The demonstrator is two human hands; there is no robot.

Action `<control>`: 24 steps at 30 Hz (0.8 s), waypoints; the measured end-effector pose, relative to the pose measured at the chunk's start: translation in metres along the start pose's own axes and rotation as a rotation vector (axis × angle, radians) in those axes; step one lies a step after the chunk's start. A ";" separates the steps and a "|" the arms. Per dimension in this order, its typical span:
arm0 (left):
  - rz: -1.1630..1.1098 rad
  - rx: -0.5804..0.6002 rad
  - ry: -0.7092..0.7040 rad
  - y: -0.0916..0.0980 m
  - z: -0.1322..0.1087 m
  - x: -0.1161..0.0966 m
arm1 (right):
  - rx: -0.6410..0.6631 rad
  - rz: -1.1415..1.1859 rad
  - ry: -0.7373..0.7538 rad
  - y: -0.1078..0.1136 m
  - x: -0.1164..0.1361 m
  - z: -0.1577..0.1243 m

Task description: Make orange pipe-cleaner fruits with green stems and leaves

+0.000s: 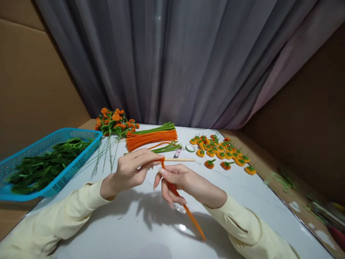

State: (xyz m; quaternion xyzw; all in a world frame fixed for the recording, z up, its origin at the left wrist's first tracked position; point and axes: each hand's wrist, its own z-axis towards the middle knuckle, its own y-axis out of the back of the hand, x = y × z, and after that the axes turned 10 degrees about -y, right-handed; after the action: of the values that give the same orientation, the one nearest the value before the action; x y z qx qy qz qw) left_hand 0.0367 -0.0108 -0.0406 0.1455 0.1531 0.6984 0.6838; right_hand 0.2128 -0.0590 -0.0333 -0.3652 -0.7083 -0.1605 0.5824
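Note:
My left hand [133, 167] is closed around one end of a thin wooden stick [182, 159], which points right. At its fingertips, orange pipe cleaner is bent around the stick. My right hand [179, 180] pinches the same orange pipe cleaner [195, 223] just below the stick. From there the strand runs down under the palm, and its loose end sticks out at the lower right. Behind the hands lie a bundle of orange pipe cleaners [152, 138] and some green pipe cleaner stems [167, 147].
A blue basket [60, 180] of green fuzzy leaves [51, 162] stands at left. Orange flowers on stems [115, 118] lie at the back left. Several small orange and yellow flower heads [221, 154] are spread at right, near a roll of green tape [190, 148]. A grey curtain [172, 64] hangs behind.

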 end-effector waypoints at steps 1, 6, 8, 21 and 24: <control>0.026 0.008 -0.004 -0.001 -0.001 0.001 | -0.037 -0.056 -0.033 -0.002 0.001 -0.001; 0.096 0.138 0.020 -0.001 -0.001 0.007 | -0.300 -0.528 -0.072 0.000 0.009 -0.011; 0.037 0.208 0.094 0.000 0.001 0.008 | -0.478 -0.846 -0.006 0.007 0.011 -0.015; -0.828 0.207 1.020 -0.004 0.002 0.022 | -0.430 -0.800 0.211 0.052 0.003 0.005; -0.869 0.081 1.094 -0.008 -0.003 0.025 | -0.387 -0.455 0.183 0.049 -0.007 0.015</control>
State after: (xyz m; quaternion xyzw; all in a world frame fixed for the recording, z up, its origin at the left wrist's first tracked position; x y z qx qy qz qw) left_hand 0.0419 0.0141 -0.0465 -0.2759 0.5456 0.3285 0.7199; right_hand 0.2372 -0.0186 -0.0539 -0.2855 -0.6726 -0.4509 0.5126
